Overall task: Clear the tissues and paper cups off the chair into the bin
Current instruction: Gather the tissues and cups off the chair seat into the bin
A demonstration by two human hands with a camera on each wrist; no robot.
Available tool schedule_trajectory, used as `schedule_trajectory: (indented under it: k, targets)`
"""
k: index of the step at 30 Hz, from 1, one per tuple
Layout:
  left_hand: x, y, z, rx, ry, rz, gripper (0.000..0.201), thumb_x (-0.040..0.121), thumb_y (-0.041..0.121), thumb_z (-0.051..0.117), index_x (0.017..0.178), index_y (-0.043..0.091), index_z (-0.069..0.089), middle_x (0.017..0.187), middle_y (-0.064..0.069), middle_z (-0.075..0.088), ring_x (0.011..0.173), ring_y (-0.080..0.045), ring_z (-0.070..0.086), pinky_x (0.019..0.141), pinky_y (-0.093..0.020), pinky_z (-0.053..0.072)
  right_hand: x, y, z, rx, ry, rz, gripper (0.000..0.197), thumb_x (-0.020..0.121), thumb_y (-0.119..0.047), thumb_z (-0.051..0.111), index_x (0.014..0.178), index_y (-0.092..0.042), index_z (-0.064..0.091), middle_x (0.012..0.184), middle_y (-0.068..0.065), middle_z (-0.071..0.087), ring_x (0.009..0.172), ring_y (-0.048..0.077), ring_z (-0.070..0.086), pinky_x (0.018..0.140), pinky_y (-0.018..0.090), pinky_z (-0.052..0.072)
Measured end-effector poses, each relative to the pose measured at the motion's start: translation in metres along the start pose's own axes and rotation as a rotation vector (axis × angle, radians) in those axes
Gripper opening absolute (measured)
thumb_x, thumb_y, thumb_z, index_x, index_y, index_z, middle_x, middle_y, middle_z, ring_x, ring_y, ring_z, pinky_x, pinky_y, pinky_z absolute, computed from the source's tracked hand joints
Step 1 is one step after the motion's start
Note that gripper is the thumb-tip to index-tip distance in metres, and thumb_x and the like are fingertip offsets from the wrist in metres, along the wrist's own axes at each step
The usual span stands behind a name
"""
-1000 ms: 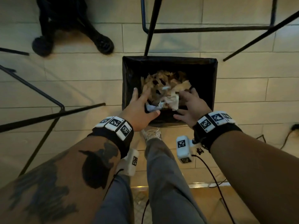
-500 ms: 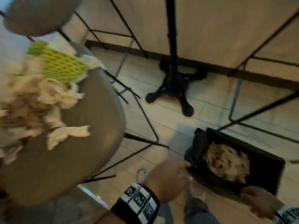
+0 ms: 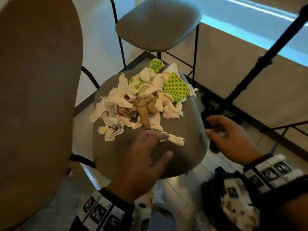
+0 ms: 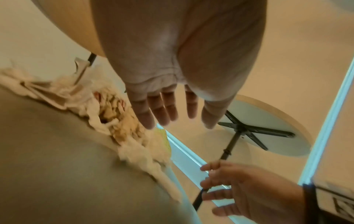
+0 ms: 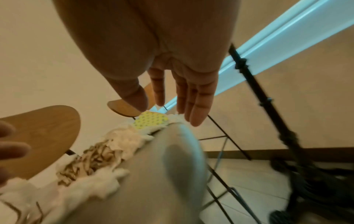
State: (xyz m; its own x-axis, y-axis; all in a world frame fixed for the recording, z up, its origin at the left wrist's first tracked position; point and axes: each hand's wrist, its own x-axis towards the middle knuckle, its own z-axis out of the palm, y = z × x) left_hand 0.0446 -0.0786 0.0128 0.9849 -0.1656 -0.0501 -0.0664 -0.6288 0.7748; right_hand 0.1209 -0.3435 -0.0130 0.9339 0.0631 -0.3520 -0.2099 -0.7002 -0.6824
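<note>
My left hand (image 3: 141, 165) hangs over the near part of the grey chair seat (image 3: 183, 147), palm down, fingers straight and a little spread, with nothing in it; the fingertips reach just short of the heap of tissues (image 3: 133, 105), and one loose strip of tissue (image 3: 173, 140) lies right beside my forefinger, though I cannot tell whether I touch it. My right hand (image 3: 231, 139) is off the right edge of the seat, above the floor, fingers loosely spread and also holding nothing. From the left wrist my fingers (image 4: 162, 110) show flat and apart above the crumpled paper; from the right wrist my fingers (image 5: 193, 103) point out past the seat's far corner. The tissues, white and brown, lie piled in the middle and far part of the seat, and among them at the far side are flattened paper cups (image 3: 176, 89) with a green and yellow pattern. The bin (image 3: 210, 190), lined in black, stands on the floor at the lower right under my right wrist, with crumpled paper already in it. A second chair (image 3: 156, 27) stands beyond, and a black stand (image 3: 260, 60) leans at the right.
</note>
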Motion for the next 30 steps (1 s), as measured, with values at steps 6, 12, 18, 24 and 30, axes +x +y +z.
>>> schedule_trajectory:
  k: [6,12,18,24,30]
  targets:
    - [0.050,-0.027,-0.025,0.173,0.355,-0.061,0.060,0.082,0.046,0.074,0.136,0.030,0.052,0.144,0.001,0.038,0.133,-0.020,0.041,0.104,-0.046,0.050,0.110,-0.066,0.020,-0.006,0.130,-0.087,0.087,0.076,-0.064,0.070,0.148,-0.034,0.033,0.146,0.004,0.049,0.127,0.024,0.052,0.106,0.047,0.046]
    - [0.091,-0.033,0.002,0.282,0.275,-0.118,0.079,0.080,0.045,0.076,0.148,0.033,0.037,0.161,-0.005,0.025,0.145,-0.028,0.029,0.114,-0.046,0.034,0.164,-0.083,0.025,-0.027,-0.039,0.026,0.129,0.049,-0.082,0.077,0.155,-0.044,0.012,0.163,0.002,0.028,0.144,0.029,0.037,0.113,0.056,0.037]
    - [0.108,-0.044,0.013,0.329,0.220,-0.260,0.071,0.083,0.040,0.074,0.145,0.035,0.040,0.153,-0.007,0.033,0.140,-0.031,0.034,0.114,-0.047,0.038,0.162,-0.086,0.023,-0.014,-0.109,-0.069,0.063,0.071,-0.059,0.080,0.121,-0.024,0.061,0.107,-0.006,0.068,0.098,0.008,0.065,0.073,0.023,0.049]
    - [0.104,-0.048,0.014,0.305,0.218,-0.305,0.072,0.077,0.028,0.083,0.138,0.033,0.045,0.140,-0.006,0.034,0.131,-0.027,0.040,0.110,-0.039,0.044,0.146,-0.078,0.022,0.116,-0.166,-0.116,0.028,0.078,-0.036,0.083,0.089,-0.035,0.058,0.085,-0.014,0.068,0.070,-0.014,0.063,0.064,0.010,0.048]
    - [0.096,-0.043,0.011,0.247,0.287,-0.246,0.058,0.075,0.024,0.084,0.121,0.023,0.049,0.130,-0.007,0.031,0.108,-0.010,0.035,0.091,-0.020,0.037,0.139,-0.062,0.025,0.456,-0.122,0.061,0.033,0.076,-0.019,0.077,0.108,-0.019,0.067,0.101,0.007,0.077,0.095,0.026,0.075,0.084,0.047,0.062]
